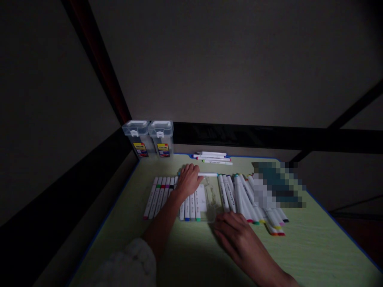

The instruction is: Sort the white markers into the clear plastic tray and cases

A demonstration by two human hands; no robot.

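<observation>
My left hand (189,180) is closed over a white marker with a light blue end (208,174), which lies crosswise at the far side of a clear plastic tray (211,217). Under and beside that hand, a row of white markers (160,199) with coloured ends sits in the tray. My right hand (236,235) rests at the tray's near right corner, its fingers curled together; whatever they hold, if anything, is hidden. To the right of the tray, a loose pile of white markers (249,199) fans out over the table.
Two clear lidded boxes (161,139) with white handles stand at the back left of the green table (314,247). Several more markers (214,158) lie at the table's blue back edge. A blurred-out patch (278,185) covers something on the right. A wall rises behind.
</observation>
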